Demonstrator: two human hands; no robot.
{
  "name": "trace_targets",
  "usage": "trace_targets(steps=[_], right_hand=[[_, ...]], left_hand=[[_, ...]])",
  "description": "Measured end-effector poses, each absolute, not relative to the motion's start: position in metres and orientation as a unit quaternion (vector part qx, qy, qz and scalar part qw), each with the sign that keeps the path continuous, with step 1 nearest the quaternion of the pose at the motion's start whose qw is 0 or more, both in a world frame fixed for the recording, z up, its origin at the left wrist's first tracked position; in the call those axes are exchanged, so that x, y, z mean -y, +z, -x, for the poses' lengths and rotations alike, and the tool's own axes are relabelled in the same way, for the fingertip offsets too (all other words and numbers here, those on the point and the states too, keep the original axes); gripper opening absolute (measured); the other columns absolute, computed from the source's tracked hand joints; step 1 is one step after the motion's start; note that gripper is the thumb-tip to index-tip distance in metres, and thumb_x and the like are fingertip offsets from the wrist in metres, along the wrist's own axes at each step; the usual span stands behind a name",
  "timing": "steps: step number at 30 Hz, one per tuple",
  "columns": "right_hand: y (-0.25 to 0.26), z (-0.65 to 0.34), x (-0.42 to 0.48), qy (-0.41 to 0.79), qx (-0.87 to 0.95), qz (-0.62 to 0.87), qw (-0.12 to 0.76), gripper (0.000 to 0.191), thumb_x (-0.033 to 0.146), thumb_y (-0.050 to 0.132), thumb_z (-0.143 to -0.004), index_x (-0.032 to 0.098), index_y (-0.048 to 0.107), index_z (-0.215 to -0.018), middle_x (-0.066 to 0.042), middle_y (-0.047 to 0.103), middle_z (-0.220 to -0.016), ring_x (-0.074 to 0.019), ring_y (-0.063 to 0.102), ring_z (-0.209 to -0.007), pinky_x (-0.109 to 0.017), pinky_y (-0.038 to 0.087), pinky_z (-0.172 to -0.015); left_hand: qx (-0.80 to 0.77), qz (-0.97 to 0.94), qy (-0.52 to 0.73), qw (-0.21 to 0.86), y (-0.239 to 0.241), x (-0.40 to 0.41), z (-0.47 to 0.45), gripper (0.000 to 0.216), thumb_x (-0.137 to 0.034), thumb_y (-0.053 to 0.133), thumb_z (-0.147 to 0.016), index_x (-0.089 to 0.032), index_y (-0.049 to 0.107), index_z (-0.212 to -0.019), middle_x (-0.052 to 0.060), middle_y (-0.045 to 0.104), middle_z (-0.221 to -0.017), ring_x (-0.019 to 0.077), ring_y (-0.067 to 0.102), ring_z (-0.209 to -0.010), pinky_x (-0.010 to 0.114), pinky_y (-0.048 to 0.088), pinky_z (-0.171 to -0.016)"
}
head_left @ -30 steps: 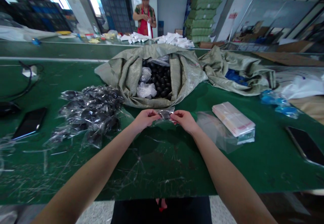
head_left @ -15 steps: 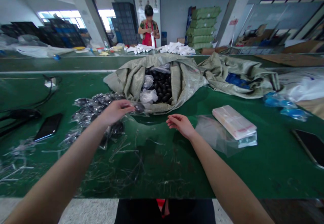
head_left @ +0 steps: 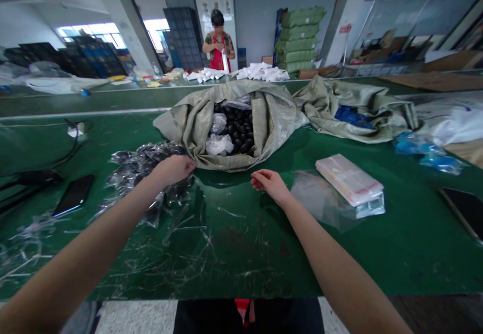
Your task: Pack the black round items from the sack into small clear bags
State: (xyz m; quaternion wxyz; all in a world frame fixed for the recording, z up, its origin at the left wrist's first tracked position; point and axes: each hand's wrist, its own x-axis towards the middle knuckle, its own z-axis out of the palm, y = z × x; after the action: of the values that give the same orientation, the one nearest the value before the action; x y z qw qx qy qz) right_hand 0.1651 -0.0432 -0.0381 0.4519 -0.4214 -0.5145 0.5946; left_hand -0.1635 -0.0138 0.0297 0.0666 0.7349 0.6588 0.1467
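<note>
My left hand (head_left: 175, 169) is closed above the right edge of a pile of black egg-shaped pieces in clear plastic bags (head_left: 145, 159). What its fingers hold, if anything, is hidden. My right hand (head_left: 268, 183) rests over the table with fingers curled together, and nothing shows between them. Beyond both hands lies an open woven sack (head_left: 281, 117) filled with loose black egg-shaped pieces (head_left: 240, 132) and some crumpled plastic. Right of my right hand, a loose clear bag (head_left: 313, 198) lies flat beside a stack of clear plastic bags (head_left: 349, 178).
Thin clear plastic strips (head_left: 184, 226) litter the green table (head_left: 264, 268). A phone (head_left: 74, 193) lies left, another (head_left: 462, 211) right. A second woven sack (head_left: 385, 115) holds blue pieces, with blue bagged pieces (head_left: 439, 163) nearby. Across the table, a person (head_left: 219, 47) handles white pieces.
My left hand has drawn back left over the pile, and the bagged black piece no longer shows at its fingertips. My right hand has barely moved.
</note>
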Motion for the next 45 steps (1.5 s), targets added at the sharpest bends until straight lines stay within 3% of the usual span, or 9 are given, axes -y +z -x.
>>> trace_targets(steps=[6,11,17,18,20,23,28,35,45], right_hand=[[-0.039,-0.17,0.036,0.563,0.514,0.438,0.476,0.03,0.047,0.067,-0.074,0.018,0.062,-0.075,0.0,0.064,-0.064,-0.0103,0.056,-0.053,-0.022,0.043,-0.048],[-0.046,-0.171,0.037,0.472,0.609,0.466,0.436,0.026,0.043,0.059,-0.083,0.018,0.063,-0.081,0.0,0.064,-0.067,-0.0116,0.057,-0.056,-0.024,0.046,-0.053],[-0.043,-0.152,0.06,0.273,0.816,0.407,0.308,0.031,0.032,0.057,-0.089,0.013,0.065,-0.112,-0.013,0.066,-0.113,-0.0224,0.061,-0.106,-0.039,0.048,-0.095],[-0.042,-0.145,0.062,0.246,0.837,0.395,0.289,0.035,0.033,0.056,-0.09,0.011,0.063,-0.117,-0.015,0.063,-0.12,-0.0244,0.058,-0.114,-0.04,0.045,-0.101],[-0.044,-0.128,0.063,0.204,0.866,0.383,0.25,0.044,0.034,0.052,-0.092,0.007,0.058,-0.126,-0.019,0.057,-0.132,-0.0275,0.05,-0.126,-0.042,0.039,-0.109],[-0.051,-0.091,0.053,0.16,0.901,0.355,0.189,0.053,0.036,0.045,-0.095,0.002,0.049,-0.135,-0.022,0.048,-0.142,-0.0295,0.041,-0.135,-0.043,0.031,-0.114],[-0.06,-0.018,0.012,0.136,0.92,0.326,0.171,0.054,0.037,0.042,-0.096,0.004,0.044,-0.139,-0.019,0.041,-0.149,-0.0285,0.037,-0.139,-0.041,0.031,-0.114],[-0.061,0.051,-0.021,0.127,0.925,0.318,0.165,0.053,0.036,0.041,-0.096,0.006,0.041,-0.14,-0.02,0.042,-0.148,-0.027,0.037,-0.138,-0.043,0.027,-0.115],[-0.056,0.076,0.137,0.123,0.979,0.059,0.15,0.056,0.042,0.041,-0.097,0.001,0.045,-0.136,-0.021,0.045,-0.145,-0.0292,0.038,-0.138,-0.044,0.031,-0.113]], left_hand=[[-0.586,-0.801,0.111,-0.056,0.055,-0.031,0.126,0.032,-0.031,0.049,-0.087,-0.013,0.075,-0.092,0.012,0.074,-0.093,0.023,0.066,-0.081,0.028,0.044,-0.075],[-0.552,-0.827,0.086,-0.06,0.081,-0.049,0.09,0.036,-0.03,0.044,-0.091,-0.011,0.07,-0.107,0.008,0.072,-0.107,0.0158,0.062,-0.089,0.025,0.041,-0.084],[-0.561,-0.825,-0.067,-0.013,0.071,-0.021,0.108,0.035,-0.042,0.058,-0.083,-0.011,0.074,-0.082,0.01,0.071,-0.077,0.0207,0.063,-0.072,0.031,0.044,-0.071],[-0.574,-0.813,-0.099,-0.01,0.061,-0.009,0.115,0.039,-0.046,0.065,-0.077,-0.009,0.073,-0.084,0.014,0.071,-0.08,0.0255,0.065,-0.072,0.034,0.045,-0.069],[-0.618,-0.773,-0.122,-0.076,0.037,0.018,0.13,0.059,-0.055,0.066,-0.074,-0.012,0.066,-0.114,0.02,0.065,-0.113,0.0341,0.067,-0.083,0.04,0.047,-0.07],[-0.647,-0.744,-0.107,-0.129,0.009,0.051,0.15,0.045,-0.042,0.046,-0.09,-0.018,0.055,-0.128,0.022,0.056,-0.126,0.0347,0.068,-0.085,0.043,0.049,-0.069],[-0.676,-0.718,-0.062,-0.152,0.003,0.07,0.187,0.047,-0.019,0.025,-0.094,-0.021,0.046,-0.136,0.023,0.044,-0.141,0.0303,0.069,-0.084,0.041,0.05,-0.068],[-0.68,-0.713,-0.081,-0.149,0.014,0.062,0.244,0.053,-0.019,0.022,-0.095,-0.025,0.032,-0.147,0.019,0.034,-0.152,0.0289,0.069,-0.087,0.041,0.051,-0.068],[-0.679,-0.721,-0.045,-0.13,0.016,0.055,0.261,0.051,-0.029,0.032,-0.096,-0.027,0.034,-0.146,0.013,0.033,-0.153,0.0294,0.067,-0.096,0.04,0.052,-0.075]])
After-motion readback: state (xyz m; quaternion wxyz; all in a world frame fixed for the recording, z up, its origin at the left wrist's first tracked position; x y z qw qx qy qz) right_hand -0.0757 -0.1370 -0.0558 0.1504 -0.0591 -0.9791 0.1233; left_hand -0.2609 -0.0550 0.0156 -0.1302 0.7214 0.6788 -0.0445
